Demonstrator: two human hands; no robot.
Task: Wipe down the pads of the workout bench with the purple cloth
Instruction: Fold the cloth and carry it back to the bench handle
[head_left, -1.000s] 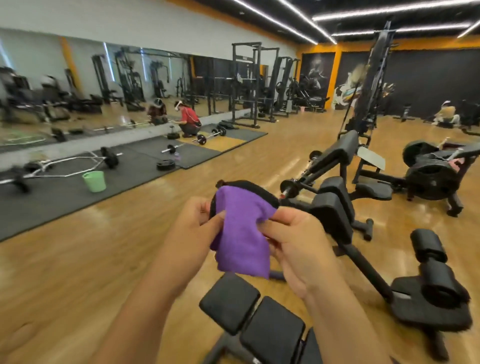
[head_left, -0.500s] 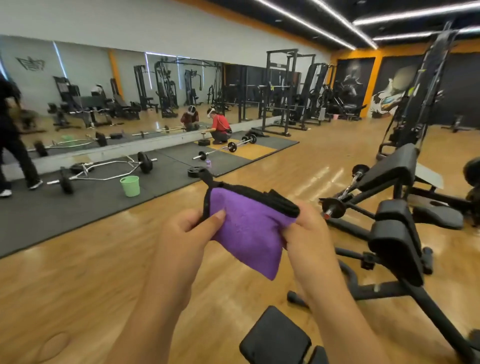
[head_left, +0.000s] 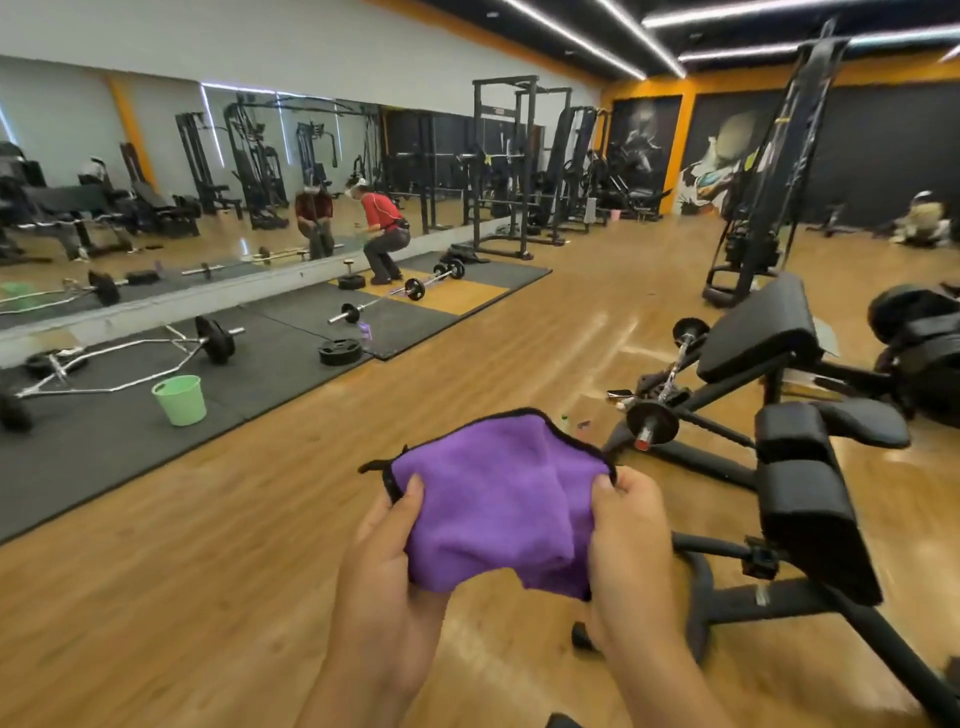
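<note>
both my hands pinch the purple cloth (head_left: 498, 499) taut, left hand (head_left: 387, 561) and right hand (head_left: 631, 551) closed on its edges; the bench pads (head_left: 802, 499) lie rightward, nearer my right hand.

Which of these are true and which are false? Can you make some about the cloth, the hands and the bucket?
1. Both hands, the left hand and the right hand, hold the purple cloth. True.
2. The cloth is pressed on a bench pad. False: it is held in the air, off the pads.
3. The green bucket stands on the dark floor mat. True.
4. The bucket is tipped over. False: it stands upright.
</note>
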